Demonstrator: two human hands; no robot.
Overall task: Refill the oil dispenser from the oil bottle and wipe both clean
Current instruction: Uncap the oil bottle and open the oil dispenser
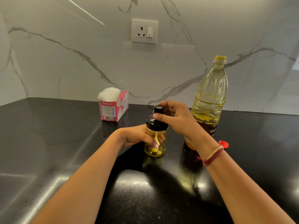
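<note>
- Head view: the oil dispenser stands at mid-counter. The left hand grips its glass body, fingers partly hidden behind it.
- The right hand curls round the black lid, which is apparently seated.
- The oil bottle is at two o'clock, its base hidden by the wrist. The red cap is half covered.

oil bottle crowds the right (red cap beside); left counter passable.

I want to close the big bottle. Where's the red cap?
Head view, right side: the red cap lies on the black counter, right of the oil bottle.
</note>
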